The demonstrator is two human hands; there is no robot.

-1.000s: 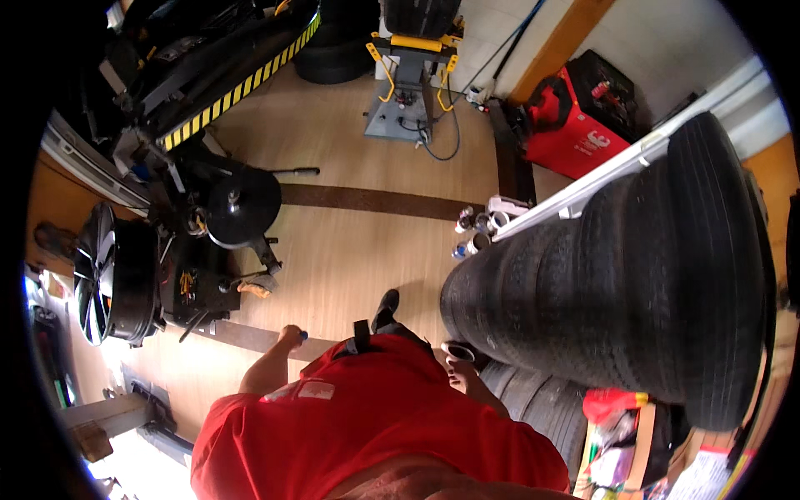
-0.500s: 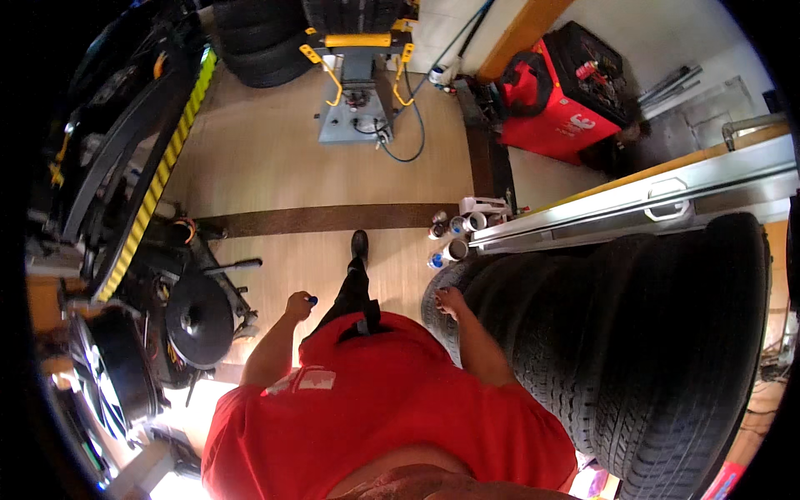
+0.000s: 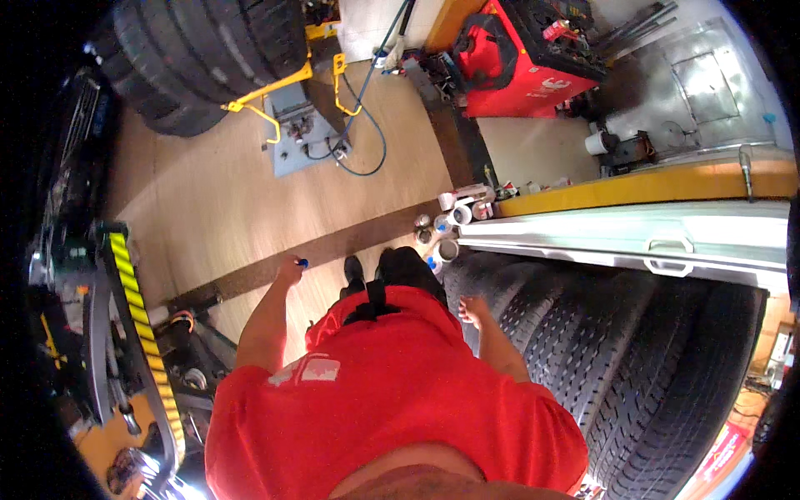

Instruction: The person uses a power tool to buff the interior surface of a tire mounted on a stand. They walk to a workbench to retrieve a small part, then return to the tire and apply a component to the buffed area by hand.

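Note:
My left hand (image 3: 289,269) is closed around a small blue object (image 3: 302,263), whose end pokes out beside the fingers; its kind is too small to make out. It hangs in front of me over the dark floor strip. My right hand (image 3: 472,311) is loosely curled with its fingers a little apart, and nothing shows in it. Close beside it is a row of black tires (image 3: 575,350) standing on their treads to my right.
Ahead stands a grey machine base (image 3: 292,142) with yellow arms below large tires (image 3: 208,58). White cups and cans (image 3: 447,248) sit by the white sliding door frame (image 3: 583,233). A red cabinet (image 3: 525,75) is far right; a yellow-black striped arm (image 3: 143,333) rises at left.
I have stepped forward and the view has turned left, bringing the machine base nearer. My left hand has moved up and out with the blue object; my right hand has loosened slightly.

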